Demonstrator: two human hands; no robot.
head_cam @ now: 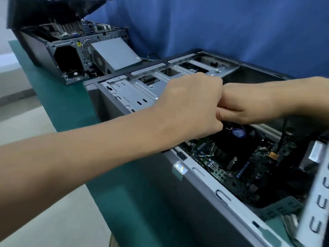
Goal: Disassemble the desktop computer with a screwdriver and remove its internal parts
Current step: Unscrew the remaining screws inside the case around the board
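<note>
A long worktop [58,97], covered with a green mat, is seen running from the far left to the near right. A pale grey floor [26,139] is shown on its left, and a blue curtain [213,24] is hung close behind its far edge, filling the background.

The computer [195,202] is laid on its side on the near right part of the worktop, with its open side turned up. A silver drive cage [142,90] is exposed at its far left end. A green motherboard [249,175] is seen deep inside on the right, with a black fan [238,132] bearing a blue label mounted on it.

The left hand [194,104] is reached in from the near left and the right hand [249,104] from the right. They are pressed together, knuckles touching, just above the fan, with fingers curled downward. Whether anything is pinched beneath them cannot be told, since the fingertips are hidden.

A second case [39,49] is placed at the far left of the worktop, its lid raised. A grey power supply [117,52] is leaned against it, between the two machines.
</note>
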